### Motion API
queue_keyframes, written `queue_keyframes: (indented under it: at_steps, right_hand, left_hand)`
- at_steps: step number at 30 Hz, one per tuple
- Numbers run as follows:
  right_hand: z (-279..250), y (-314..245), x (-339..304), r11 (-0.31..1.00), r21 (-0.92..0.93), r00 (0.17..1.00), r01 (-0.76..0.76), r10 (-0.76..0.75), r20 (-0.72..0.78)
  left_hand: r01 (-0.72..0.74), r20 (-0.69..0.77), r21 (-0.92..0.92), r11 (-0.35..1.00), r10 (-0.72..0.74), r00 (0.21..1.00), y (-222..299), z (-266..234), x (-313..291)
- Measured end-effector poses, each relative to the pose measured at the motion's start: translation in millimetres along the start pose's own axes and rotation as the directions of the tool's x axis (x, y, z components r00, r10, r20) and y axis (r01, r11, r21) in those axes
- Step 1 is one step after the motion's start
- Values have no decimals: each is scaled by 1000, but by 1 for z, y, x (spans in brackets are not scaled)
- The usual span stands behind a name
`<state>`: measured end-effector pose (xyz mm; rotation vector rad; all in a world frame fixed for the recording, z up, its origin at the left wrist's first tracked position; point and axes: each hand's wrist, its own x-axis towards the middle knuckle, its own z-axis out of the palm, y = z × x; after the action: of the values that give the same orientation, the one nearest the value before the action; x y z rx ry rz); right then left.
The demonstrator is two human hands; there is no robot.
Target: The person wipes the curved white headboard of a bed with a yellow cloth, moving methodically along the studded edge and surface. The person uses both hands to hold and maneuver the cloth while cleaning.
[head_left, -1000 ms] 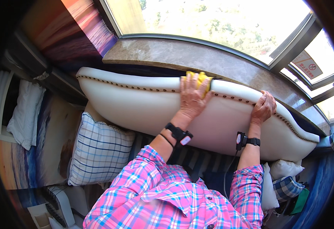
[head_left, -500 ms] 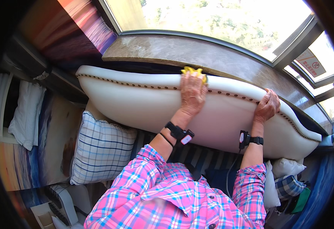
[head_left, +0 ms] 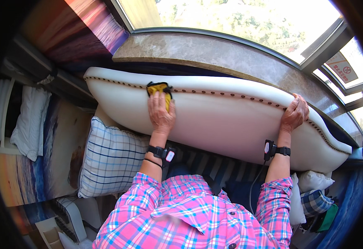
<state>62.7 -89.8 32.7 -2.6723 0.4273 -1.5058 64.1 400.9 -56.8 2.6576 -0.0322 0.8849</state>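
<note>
My left hand [head_left: 161, 114] presses a yellow cloth with dark edging [head_left: 160, 88] against the front of a white upholstered sofa backrest [head_left: 214, 120]. The cloth lies over the row of dark studs [head_left: 225, 94] just below the padded top edge, left of the middle. Farther right, my right hand [head_left: 294, 114] is closed over that same top edge, with its fingertips partly hidden behind it. Both wrists carry black bands with small devices.
Behind the backrest runs a stone windowsill [head_left: 169, 50] under a large window [head_left: 239, 20]. A checked cushion [head_left: 111, 159] leans at the left end. At the right end are white pillows [head_left: 314, 181] and a dark checked cushion [head_left: 316, 202]. Striped seat fabric [head_left: 214, 166] shows below.
My left hand has slid leftward along the backrest with the yellow cloth, from the top edge down onto the stud line. My right hand keeps its hold on the edge.
</note>
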Motion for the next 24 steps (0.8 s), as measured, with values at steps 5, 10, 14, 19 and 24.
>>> queue_keyframes:
  at_steps: [5,10,14,19,24]
  right_hand:
    - [1,0,-1,1000,-5,1000,-8,8,7]
    - [4,3,-2,1000,1,1000,6,-6,-27]
    - [5,5,-2,1000,-4,1000,13,-14,-24]
    - [5,7,-2,999,8,999,36,-36,-23]
    - [5,7,-2,999,4,999,35,-35,-12]
  left_hand:
    - [226,-29,4,974,-225,974,-26,10,30]
    - [133,-47,-80,988,-137,989,69,18,12]
    - [-161,-20,-249,955,162,987,143,9,-13]
    - [-273,-44,-221,936,270,962,111,5,-3]
    - [-22,-90,-58,998,16,996,24,-3,12]
